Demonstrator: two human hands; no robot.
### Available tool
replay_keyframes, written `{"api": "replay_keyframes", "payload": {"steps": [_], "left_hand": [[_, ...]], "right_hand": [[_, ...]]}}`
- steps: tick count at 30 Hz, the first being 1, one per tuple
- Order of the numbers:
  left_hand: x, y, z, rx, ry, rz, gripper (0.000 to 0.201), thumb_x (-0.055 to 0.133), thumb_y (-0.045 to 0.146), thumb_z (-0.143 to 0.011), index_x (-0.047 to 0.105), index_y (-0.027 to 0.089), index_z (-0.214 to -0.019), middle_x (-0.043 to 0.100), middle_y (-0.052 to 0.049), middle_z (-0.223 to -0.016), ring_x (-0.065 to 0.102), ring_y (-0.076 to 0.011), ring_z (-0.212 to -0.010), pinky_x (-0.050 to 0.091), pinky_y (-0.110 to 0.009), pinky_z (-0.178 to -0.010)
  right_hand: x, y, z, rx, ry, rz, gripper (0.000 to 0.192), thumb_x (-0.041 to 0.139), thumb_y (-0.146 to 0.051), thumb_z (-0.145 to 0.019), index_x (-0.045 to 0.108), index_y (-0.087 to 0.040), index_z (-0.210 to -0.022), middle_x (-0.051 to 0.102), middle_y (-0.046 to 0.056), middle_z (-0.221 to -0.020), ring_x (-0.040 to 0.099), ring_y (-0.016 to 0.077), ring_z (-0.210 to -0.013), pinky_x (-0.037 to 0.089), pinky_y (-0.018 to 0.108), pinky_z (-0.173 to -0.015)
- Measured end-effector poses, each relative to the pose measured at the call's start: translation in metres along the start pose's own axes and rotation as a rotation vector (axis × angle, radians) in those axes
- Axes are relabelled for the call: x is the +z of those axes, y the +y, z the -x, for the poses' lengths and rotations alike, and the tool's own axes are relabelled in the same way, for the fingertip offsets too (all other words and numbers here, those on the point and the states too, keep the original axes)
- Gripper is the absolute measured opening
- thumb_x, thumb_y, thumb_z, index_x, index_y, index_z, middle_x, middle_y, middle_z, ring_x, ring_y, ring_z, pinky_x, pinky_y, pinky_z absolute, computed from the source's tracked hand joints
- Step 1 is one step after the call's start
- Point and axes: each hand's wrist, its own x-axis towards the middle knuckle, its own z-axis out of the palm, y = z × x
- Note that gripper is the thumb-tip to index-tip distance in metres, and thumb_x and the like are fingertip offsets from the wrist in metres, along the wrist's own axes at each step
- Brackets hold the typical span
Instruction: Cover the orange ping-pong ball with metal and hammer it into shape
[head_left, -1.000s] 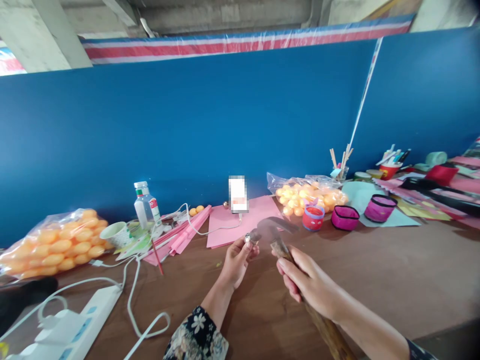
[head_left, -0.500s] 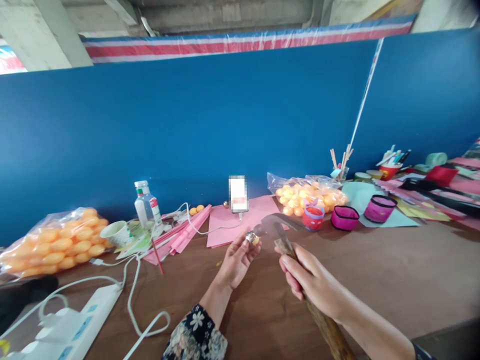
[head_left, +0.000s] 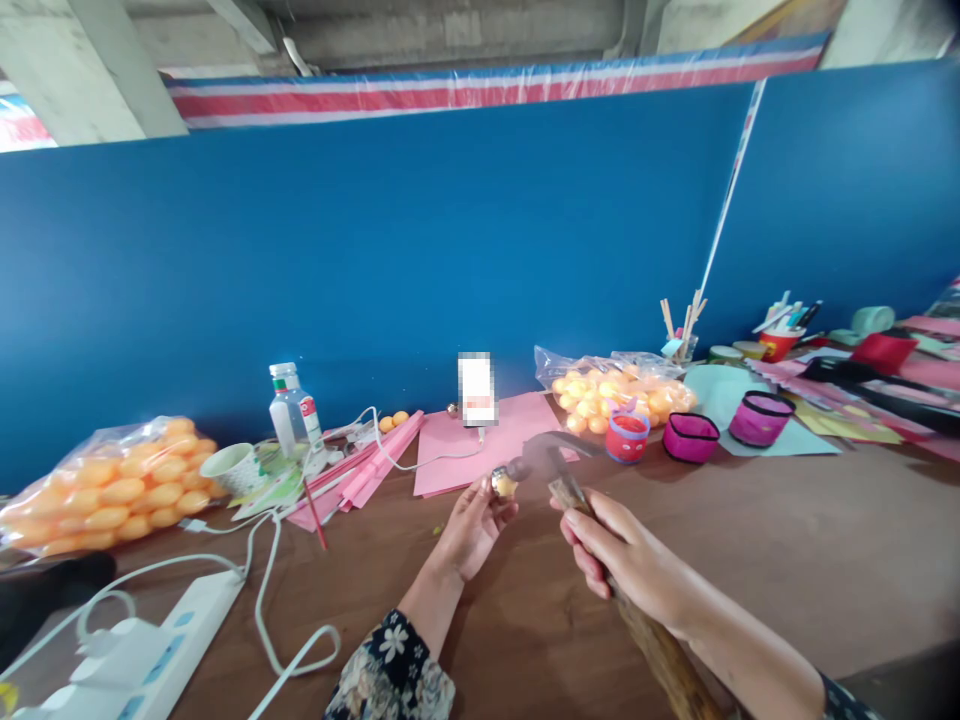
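Observation:
Between the fingertips of my left hand (head_left: 474, 530) is a small shiny round piece (head_left: 503, 484), silvery with a pale yellow face; its exact kind cannot be made out. My right hand (head_left: 607, 545) is wrapped round the wooden handle of a claw hammer (head_left: 660, 655). The hammer's head lies just right of the round piece, its striking end touching or very close to it. Both hands are above the brown table (head_left: 540, 640), in front of pink paper sheets (head_left: 442, 465).
Bags of orange balls (head_left: 112, 490) stand left and back right. A power strip (head_left: 180, 640) with white cables lies front left. Behind are a glass bottle (head_left: 296, 415), a paper cup (head_left: 232, 468), a phone (head_left: 477, 390), magenta fabric rings (head_left: 690, 438) and a blue partition (head_left: 375, 240).
The round piece has turned in my left fingers, so more of its yellow face shows. The hammer's head has shifted slightly, while both arms stay nearly where they were.

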Motion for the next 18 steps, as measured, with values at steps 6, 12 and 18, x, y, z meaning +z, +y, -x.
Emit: {"api": "replay_keyframes", "payload": {"steps": [6,12,18], "left_hand": [[0.000,0.003,-0.002,0.008,0.094,0.034,0.014,0.064,0.021,-0.072,0.063,0.014,-0.083,0.069,-0.004,-0.080,0.064,-0.0113,-0.075,0.050,-0.022,-0.075],[0.005,0.006,0.001,0.009,0.038,0.013,0.018,0.062,0.020,-0.074,0.061,0.014,-0.091,0.069,-0.006,-0.089,0.063,-0.0148,-0.088,0.047,-0.024,-0.084],[0.005,0.004,0.002,-0.001,-0.004,0.026,0.016,0.061,0.021,-0.075,0.061,0.014,-0.090,0.068,-0.007,-0.089,0.063,-0.0147,-0.086,0.048,-0.025,-0.081]], "right_hand": [[0.000,0.000,0.004,-0.045,0.021,0.070,0.023,0.036,-0.041,-0.088,0.041,-0.019,-0.084,0.042,-0.005,-0.062,0.036,0.0055,-0.043,0.032,0.019,-0.040],[0.009,0.004,0.009,-0.087,0.028,0.221,0.022,0.036,-0.038,-0.088,0.039,-0.020,-0.077,0.039,-0.008,-0.051,0.037,0.0065,-0.040,0.033,0.020,-0.042],[0.015,0.005,0.004,-0.117,0.027,0.286,0.019,0.037,-0.037,-0.088,0.040,-0.020,-0.079,0.038,-0.009,-0.048,0.038,0.0071,-0.040,0.035,0.020,-0.043]]}}
